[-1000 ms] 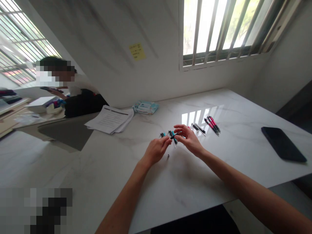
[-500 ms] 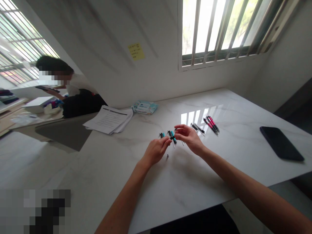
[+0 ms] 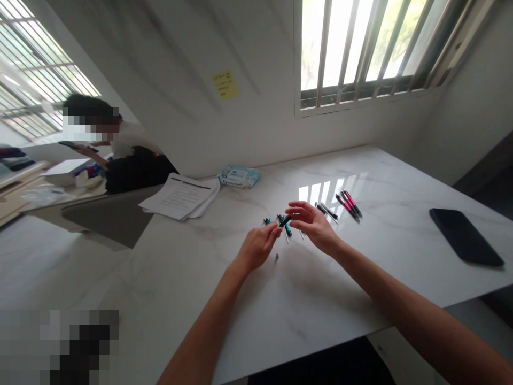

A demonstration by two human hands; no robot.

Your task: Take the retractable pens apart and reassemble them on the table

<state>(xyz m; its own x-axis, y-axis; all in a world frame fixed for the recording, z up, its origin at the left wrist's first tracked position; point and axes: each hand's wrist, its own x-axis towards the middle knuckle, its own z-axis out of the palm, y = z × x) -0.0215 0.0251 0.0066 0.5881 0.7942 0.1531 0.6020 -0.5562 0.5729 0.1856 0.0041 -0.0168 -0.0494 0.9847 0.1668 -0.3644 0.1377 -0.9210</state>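
My left hand (image 3: 258,246) is closed, thumb and fingertips pinching one end of a short black pen barrel (image 3: 285,221). My right hand (image 3: 315,227) meets the barrel's other end between thumb and curled fingers, which partly hide that end. Under and behind the hands lie black and teal pen parts (image 3: 288,230) with thin white refills, partly covered by my fingers. A small dark pen tip (image 3: 277,257) rests on the table in front of my left hand. Beyond my right hand are grey and black pen pieces (image 3: 328,210).
Red and black pens (image 3: 349,206) lie farther right on the marble table (image 3: 320,299). A black phone (image 3: 466,237) is near the right edge. Printed papers (image 3: 180,195) and a wipes packet (image 3: 239,176) sit at the back left. A person (image 3: 132,149) sits beyond a grey panel.
The black barrel now slants up from my left fingers to my right fingers, which have closed in around its far end. My left hand stays nearly still.
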